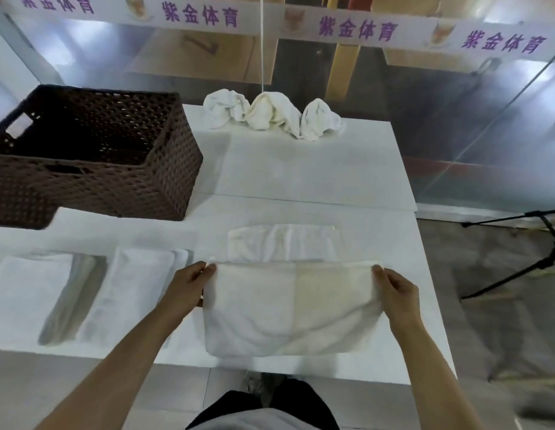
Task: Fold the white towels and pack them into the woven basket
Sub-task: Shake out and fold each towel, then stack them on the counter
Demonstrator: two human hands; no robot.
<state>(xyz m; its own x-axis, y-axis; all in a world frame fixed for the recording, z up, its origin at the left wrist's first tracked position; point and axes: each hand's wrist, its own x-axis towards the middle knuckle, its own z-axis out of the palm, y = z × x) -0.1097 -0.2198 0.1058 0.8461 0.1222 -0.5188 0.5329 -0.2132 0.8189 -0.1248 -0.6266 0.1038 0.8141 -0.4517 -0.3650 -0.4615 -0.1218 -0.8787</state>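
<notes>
Both hands, left [189,283] and right [394,285], grip pinching towel [288,308] far corners; long axis left-right.

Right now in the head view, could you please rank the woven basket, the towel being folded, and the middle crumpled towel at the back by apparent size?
1. Woven basket
2. Towel being folded, though it looks bigger partly through nearness
3. Middle crumpled towel, farthest away, so true size is unsure

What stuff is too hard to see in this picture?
- Basket floor, head view: its dark walls hide whether a towel is inside.
- Basket's left end: cut off by the picture edge.
- Crumpled towels at the far edge: too bunched to count layers.
- Left hand and right hand fingers: tucked under the towel they pinch.
</notes>
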